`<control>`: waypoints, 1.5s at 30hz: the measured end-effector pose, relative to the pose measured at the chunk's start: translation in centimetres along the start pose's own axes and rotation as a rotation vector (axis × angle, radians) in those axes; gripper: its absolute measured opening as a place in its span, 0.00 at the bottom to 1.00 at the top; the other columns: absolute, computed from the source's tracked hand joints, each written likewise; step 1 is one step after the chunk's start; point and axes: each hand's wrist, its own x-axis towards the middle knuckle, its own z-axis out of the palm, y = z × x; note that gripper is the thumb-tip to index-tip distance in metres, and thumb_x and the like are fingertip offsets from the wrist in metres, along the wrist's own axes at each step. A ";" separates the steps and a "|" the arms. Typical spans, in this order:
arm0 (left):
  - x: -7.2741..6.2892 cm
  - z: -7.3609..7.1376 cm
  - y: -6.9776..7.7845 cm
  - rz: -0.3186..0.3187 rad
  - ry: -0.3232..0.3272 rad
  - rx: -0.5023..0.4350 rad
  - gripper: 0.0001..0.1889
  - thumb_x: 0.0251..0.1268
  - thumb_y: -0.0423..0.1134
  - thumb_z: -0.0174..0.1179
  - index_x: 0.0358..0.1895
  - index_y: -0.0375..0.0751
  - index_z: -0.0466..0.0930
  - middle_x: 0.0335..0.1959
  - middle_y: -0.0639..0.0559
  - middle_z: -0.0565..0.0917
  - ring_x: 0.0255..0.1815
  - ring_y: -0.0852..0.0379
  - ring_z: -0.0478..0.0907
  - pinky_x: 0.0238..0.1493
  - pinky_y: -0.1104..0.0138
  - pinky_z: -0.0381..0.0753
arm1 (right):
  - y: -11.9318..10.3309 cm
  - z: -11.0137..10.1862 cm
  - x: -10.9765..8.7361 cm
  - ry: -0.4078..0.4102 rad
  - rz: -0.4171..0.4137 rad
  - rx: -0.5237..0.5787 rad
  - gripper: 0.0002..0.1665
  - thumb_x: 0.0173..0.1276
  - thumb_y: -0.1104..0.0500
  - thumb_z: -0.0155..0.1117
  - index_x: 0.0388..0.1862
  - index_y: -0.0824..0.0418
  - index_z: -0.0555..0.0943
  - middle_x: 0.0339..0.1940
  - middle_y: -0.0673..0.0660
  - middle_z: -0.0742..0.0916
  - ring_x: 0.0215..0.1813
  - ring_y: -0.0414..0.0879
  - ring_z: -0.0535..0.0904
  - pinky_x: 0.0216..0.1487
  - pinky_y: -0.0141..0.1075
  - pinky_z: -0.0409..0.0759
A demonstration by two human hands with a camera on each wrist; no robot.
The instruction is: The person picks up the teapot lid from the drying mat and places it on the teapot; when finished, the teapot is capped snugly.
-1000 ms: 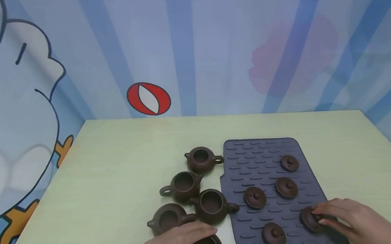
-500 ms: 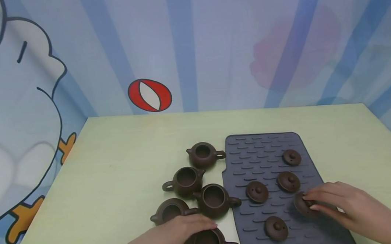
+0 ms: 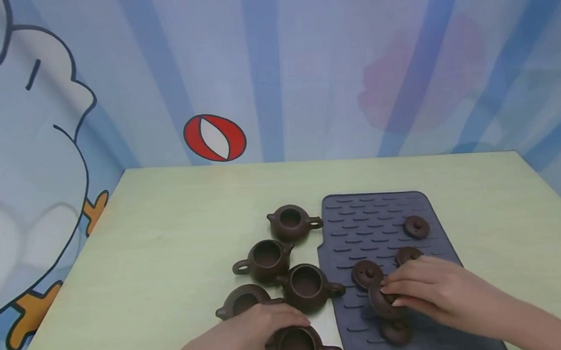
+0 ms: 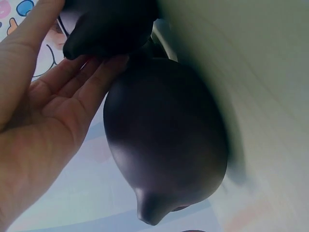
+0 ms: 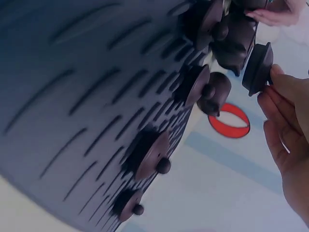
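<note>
My left hand (image 3: 246, 333) grips the side of the nearest small brown teapot (image 3: 296, 348), which is lidless with its handle to the right. In the left wrist view, thumb and fingers lie around that teapot, and a second teapot (image 4: 166, 130) stands close by. The right hand (image 3: 439, 291) pinches a round brown lid (image 5: 258, 67) by its knob, held tilted above the dark grey ribbed mat (image 3: 345, 230). Beneath and beside it on the mat lie several other lids, among them a near lid (image 3: 397, 333), partly hidden, and a left lid (image 3: 365, 274).
Several more lidless teapots, including a far teapot (image 3: 290, 223) and a middle teapot (image 3: 307, 287), stand in a cluster left of the mat. A far lid (image 3: 416, 226) lies near the mat's right edge. A printed backdrop (image 3: 304, 73) rises behind the pale table (image 3: 169, 223).
The right hand has lifted the lid from the mat's right side and carried it left. My left hand keeps its grip on the nearest teapot. The view has tilted slightly.
</note>
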 end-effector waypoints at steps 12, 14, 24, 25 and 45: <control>0.7 -0.5 -0.3 0.077 0.042 0.171 0.33 0.39 0.46 0.76 0.56 0.52 0.77 0.52 0.63 0.78 0.55 0.67 0.72 0.55 0.69 0.73 | -2.0 2.8 4.8 0.073 -0.132 0.087 0.12 0.69 0.55 0.58 0.48 0.56 0.82 0.45 0.48 0.85 0.46 0.37 0.79 0.46 0.27 0.76; 0.8 -0.7 -0.4 0.133 0.066 0.231 0.35 0.37 0.48 0.76 0.56 0.48 0.77 0.54 0.61 0.78 0.56 0.66 0.72 0.58 0.70 0.71 | -2.2 3.3 5.5 0.100 -0.166 0.103 0.12 0.68 0.56 0.60 0.48 0.57 0.82 0.45 0.49 0.85 0.46 0.38 0.79 0.46 0.27 0.76; 1.0 -1.3 -0.5 0.169 0.112 0.248 0.37 0.30 0.50 0.78 0.54 0.48 0.78 0.49 0.63 0.79 0.53 0.69 0.73 0.57 0.71 0.71 | -2.8 4.4 7.8 0.029 -0.317 0.103 0.17 0.60 0.57 0.68 0.48 0.56 0.83 0.46 0.48 0.85 0.47 0.37 0.78 0.49 0.26 0.75; 1.0 -1.2 -0.6 0.174 0.114 0.246 0.38 0.29 0.50 0.78 0.54 0.48 0.77 0.49 0.63 0.79 0.53 0.69 0.73 0.57 0.72 0.71 | -2.9 4.4 7.9 0.018 -0.327 0.098 0.16 0.60 0.57 0.68 0.48 0.55 0.83 0.46 0.47 0.85 0.47 0.37 0.78 0.48 0.26 0.75; 0.2 0.2 -0.6 0.182 0.097 0.233 0.35 0.32 0.50 0.78 0.52 0.48 0.77 0.48 0.63 0.79 0.51 0.70 0.72 0.57 0.72 0.70 | -5.3 6.6 8.3 -0.010 -0.322 0.090 0.14 0.64 0.55 0.64 0.49 0.54 0.82 0.47 0.45 0.85 0.47 0.36 0.78 0.48 0.26 0.75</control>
